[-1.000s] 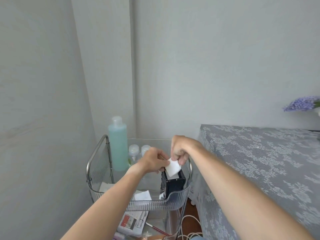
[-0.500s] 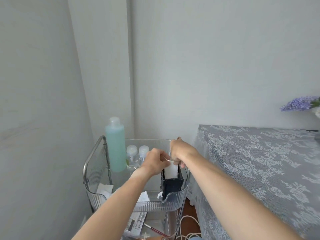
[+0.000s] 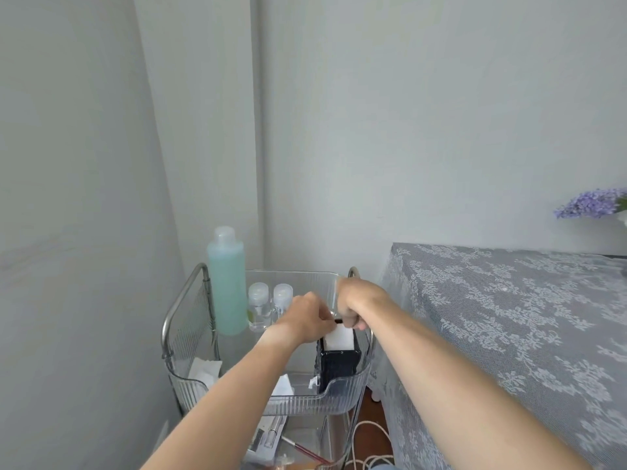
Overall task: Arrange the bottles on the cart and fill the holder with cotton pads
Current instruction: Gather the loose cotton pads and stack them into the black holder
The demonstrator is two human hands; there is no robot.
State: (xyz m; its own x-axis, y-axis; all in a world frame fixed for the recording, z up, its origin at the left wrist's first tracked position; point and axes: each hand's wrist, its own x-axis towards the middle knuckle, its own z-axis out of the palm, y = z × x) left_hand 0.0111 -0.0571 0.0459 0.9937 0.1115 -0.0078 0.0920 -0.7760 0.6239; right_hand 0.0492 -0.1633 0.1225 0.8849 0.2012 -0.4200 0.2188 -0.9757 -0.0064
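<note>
A black holder stands at the front right of the clear cart tray. White cotton pads fill its open top. My left hand and my right hand meet over the holder's far edge, fingers curled down onto the pads. At the tray's back left stands a tall blue-green bottle, with two small clear bottles beside it. Loose pads lie on the tray floor.
The cart's metal handles rise at both sides, and walls close in at the left and behind. A table with a grey lace cloth stands at the right, purple flowers at its far end. A lower shelf holds papers; a white cable lies on the floor.
The white pads that my hands held above the holder have gone down into it. Both hands have dropped to the holder's top.
</note>
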